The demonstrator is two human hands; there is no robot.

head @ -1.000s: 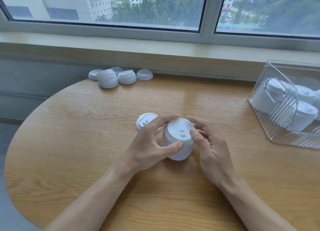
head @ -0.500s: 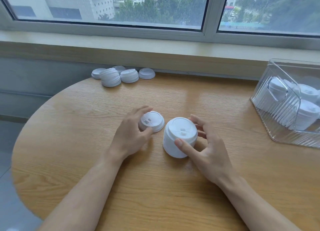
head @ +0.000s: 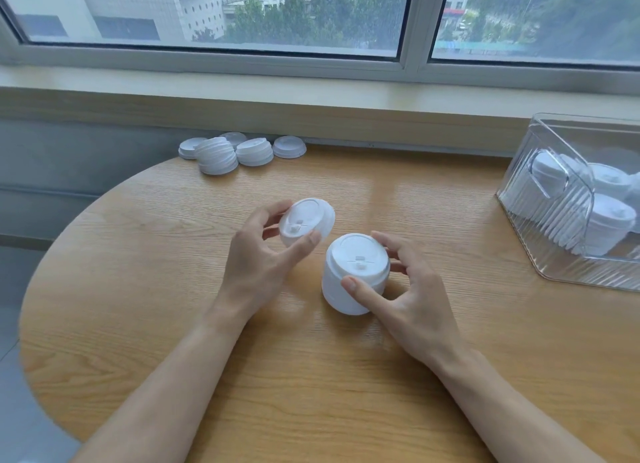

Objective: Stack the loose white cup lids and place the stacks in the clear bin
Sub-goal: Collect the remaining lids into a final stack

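The left hand [head: 258,258] holds a single white lid [head: 306,221] between its thumb and curled fingers, with the lid tilted so that its top faces the camera. It sits just to the left of the lid stack [head: 353,272] and a little behind it, very close but apart from it; I cannot tell if it is lifted off the table. The right hand [head: 412,299] grips the lid stack, thumb on the near side and fingers curled around the far right side. This stack stands upright on the round wooden table [head: 138,289], about in the middle of it.

Far behind the lid stack and to its left, at the table's back edge under the windowsill [head: 311,98], lie the loose lids [head: 239,150]: some short piles and some single ones, close together. Far to the right of the lid stack stands the clear bin [head: 554,227] with ribbed walls, and several finished white stacks [head: 609,220] lie inside it. Behind the sill, the window [head: 221,12] shows buildings and trees.
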